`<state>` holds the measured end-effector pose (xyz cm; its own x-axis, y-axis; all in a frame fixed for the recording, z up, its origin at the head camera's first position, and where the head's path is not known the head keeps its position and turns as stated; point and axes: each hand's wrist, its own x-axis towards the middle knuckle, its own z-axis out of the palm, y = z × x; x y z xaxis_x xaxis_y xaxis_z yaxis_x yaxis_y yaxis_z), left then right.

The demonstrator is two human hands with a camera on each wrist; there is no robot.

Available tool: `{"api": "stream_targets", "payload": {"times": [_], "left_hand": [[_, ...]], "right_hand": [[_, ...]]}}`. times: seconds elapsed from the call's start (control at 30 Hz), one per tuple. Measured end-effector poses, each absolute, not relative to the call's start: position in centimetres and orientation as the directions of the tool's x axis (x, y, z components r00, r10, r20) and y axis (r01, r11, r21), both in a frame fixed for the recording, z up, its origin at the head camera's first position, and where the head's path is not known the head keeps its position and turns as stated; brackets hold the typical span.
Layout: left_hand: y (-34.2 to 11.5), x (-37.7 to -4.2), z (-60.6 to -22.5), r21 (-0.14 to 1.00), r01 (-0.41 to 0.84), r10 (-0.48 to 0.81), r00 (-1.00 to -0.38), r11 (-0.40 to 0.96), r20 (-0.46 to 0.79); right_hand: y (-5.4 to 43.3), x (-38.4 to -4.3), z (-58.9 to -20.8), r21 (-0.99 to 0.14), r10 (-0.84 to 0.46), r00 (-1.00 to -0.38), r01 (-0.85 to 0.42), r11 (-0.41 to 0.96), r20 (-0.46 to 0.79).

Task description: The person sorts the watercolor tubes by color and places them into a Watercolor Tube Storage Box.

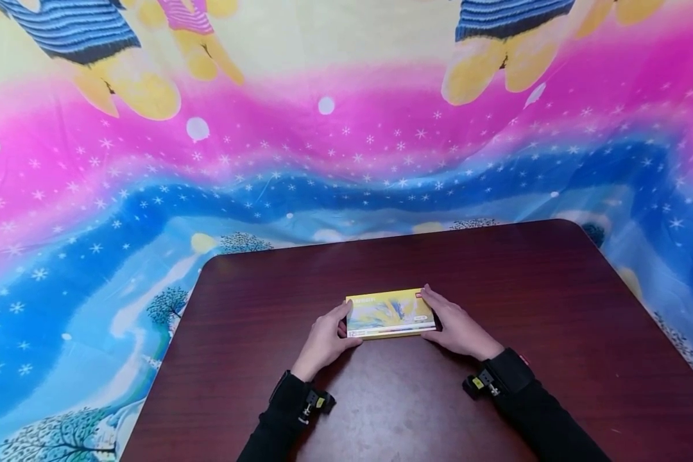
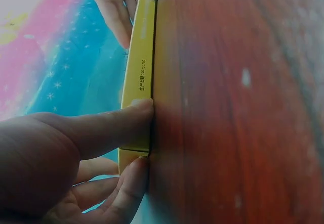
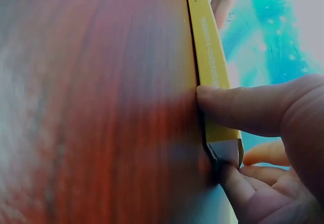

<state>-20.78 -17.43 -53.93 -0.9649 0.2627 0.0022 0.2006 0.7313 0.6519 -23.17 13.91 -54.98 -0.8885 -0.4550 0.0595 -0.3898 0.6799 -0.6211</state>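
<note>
A flat yellow cardboard box [image 1: 389,314] lies on the dark red-brown table, its printed top up, with a "12" in one lower corner and thin coloured stripes along the near edge. My left hand [image 1: 325,337] grips its left end, thumb against the near side and fingers around the end. At the right end my right hand [image 1: 459,326] holds it the same way. In the left wrist view, small dark print marks the narrow side of the box [image 2: 139,72]. A pale end flap shows beside the right fingers on the box [image 3: 210,57] in the right wrist view.
The polished table [image 1: 277,282] has rounded far corners. Behind it and at its sides hangs a colourful cloth [image 1: 346,141] with snowflakes and cartoon figures. Both wrists carry black straps with small cameras [image 1: 317,403].
</note>
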Motion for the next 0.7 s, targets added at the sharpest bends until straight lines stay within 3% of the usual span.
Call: {"api": "stream_targets", "payload": {"times": [0.7], "left_hand": [[-17.49, -20.97, -54.28, 0.658, 0.208, 0.279, -0.96, 0.724, -0.004]], "right_hand": [[13.59, -22.84, -54.97, -0.6, -0.439, -0.896, -0.385, 0.702, 0.061]]}}
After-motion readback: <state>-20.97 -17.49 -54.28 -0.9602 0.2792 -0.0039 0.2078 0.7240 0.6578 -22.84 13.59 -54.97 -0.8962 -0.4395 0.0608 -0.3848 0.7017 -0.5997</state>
